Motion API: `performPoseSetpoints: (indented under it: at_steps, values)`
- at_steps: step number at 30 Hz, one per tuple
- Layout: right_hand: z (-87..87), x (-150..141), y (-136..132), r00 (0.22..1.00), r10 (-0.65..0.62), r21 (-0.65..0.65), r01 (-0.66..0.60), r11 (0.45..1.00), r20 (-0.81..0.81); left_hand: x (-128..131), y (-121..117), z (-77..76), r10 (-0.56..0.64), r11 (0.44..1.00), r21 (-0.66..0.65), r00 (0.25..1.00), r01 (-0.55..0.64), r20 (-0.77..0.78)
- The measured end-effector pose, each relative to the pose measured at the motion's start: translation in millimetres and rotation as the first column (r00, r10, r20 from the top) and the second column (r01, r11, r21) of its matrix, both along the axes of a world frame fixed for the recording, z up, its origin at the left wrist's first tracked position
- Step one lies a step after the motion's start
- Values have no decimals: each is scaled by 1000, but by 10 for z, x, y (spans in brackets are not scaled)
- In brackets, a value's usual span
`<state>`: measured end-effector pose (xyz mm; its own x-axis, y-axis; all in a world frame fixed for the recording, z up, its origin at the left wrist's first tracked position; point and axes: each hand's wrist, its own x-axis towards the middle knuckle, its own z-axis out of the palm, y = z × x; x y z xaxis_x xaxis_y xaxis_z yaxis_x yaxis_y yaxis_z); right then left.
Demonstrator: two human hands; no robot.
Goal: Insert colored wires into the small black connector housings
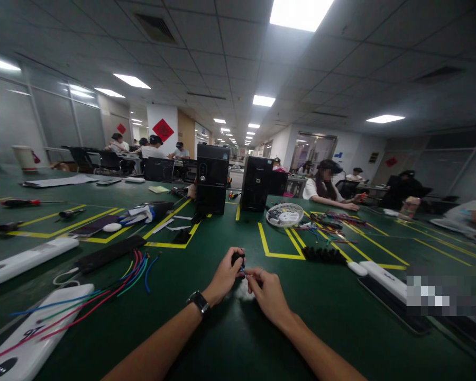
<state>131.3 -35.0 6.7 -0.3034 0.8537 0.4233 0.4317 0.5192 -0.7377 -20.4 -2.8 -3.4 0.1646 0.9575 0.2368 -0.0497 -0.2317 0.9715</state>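
Above the green table in the middle of the head view, my left hand point(224, 276) is closed around a small black part point(237, 258). Its kind cannot be made out, as the fingers cover much of it. A short piece of blue wire point(243, 270) shows just below the black part. The thumb and fingertips of my right hand point(270, 296) pinch at this wire, close to my left fingers. A dark watch sits on my left wrist. To the left lie several loose red, blue and green wires point(122, 283), partly across a white case point(43, 330).
Two black computer towers point(213, 182) stand ahead. A white round basket point(284, 215) and coloured wires point(337, 225) lie to the right, with a black bristly strip point(323, 255) nearer. White power banks point(384, 280) flank both sides. A red screwdriver point(21, 202) lies far left. A person sits across the table.
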Motion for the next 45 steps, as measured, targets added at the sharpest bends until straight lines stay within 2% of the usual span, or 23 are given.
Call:
performPoseSetpoints:
  at_steps: [4, 6, 13, 17, 22, 25, 28, 32, 38, 40, 45]
  values:
    - [56, -21, -9, 1000, -19, 14, 19, 1000, -2, -33, 39, 24, 106, 976, 207, 974, -64, -202]
    - [71, -37, -16, 999, -31, 24, 31, 999, -7, -30, 46, 46, 155, 954, 288, 961, -84, -231]
    - [36, -84, -70, 1000, -5, 75, 4, 997, 8, 61, -11, 88, 158, 965, 232, 977, -122, -145]
    - [79, -72, -95, 1000, -13, 86, 13, 996, -2, 22, -6, 110, 231, 941, 310, 930, -138, -285]
    - [138, -54, -121, 999, -33, 37, 34, 999, -19, -65, 13, 117, 267, 900, 428, 879, -81, -395]
    - [123, -70, -145, 999, -29, 23, 30, 999, -30, -53, 8, 99, 247, 919, 383, 898, -97, -365]
    - [75, -99, -171, 1000, -9, 64, 11, 998, -28, -18, -3, 84, 216, 947, 296, 926, -121, -311]
    - [61, -106, -176, 1000, -3, 91, 3, 996, -3, -19, -7, 92, 221, 947, 295, 922, -125, -319]
    - [156, -49, -109, 997, -31, -1, 31, 1000, -73, -40, -2, 142, 246, 942, 308, 899, -134, -361]
    - [137, -47, -94, 994, -12, -38, 8, 999, -107, -29, -5, 143, 269, 940, 296, 903, -170, -334]
    - [45, -53, -90, 997, -8, -29, 6, 1000, -74, 3, -14, 84, 249, 957, 219, 930, -192, -271]
